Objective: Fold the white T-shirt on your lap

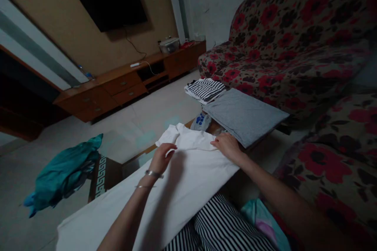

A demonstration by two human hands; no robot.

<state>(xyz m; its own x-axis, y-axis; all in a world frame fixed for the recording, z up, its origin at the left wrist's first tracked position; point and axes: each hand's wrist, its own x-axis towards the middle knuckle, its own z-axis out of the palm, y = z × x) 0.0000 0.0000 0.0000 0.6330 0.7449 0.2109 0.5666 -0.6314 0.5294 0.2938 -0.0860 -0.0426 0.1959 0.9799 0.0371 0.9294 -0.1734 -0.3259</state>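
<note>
A white garment (182,180) lies spread across the low table and over my lap. My left hand (162,157), with a bracelet on the wrist, rests on the cloth near its upper end, fingers curled against the fabric. Pressed flat on the same garment's right edge is my right hand (228,146), right next to a folded grey garment (244,115). Behind the grey one sits a folded black-and-white striped garment (204,89). Whether either hand pinches the cloth cannot be told.
A crumpled teal cloth (63,172) lies at the table's left end. A floral sofa (294,47) fills the right side. A wooden TV cabinet (126,82) and a wall-mounted TV (108,2) stand across the tiled floor. A small plastic bag (200,120) sits by the grey garment.
</note>
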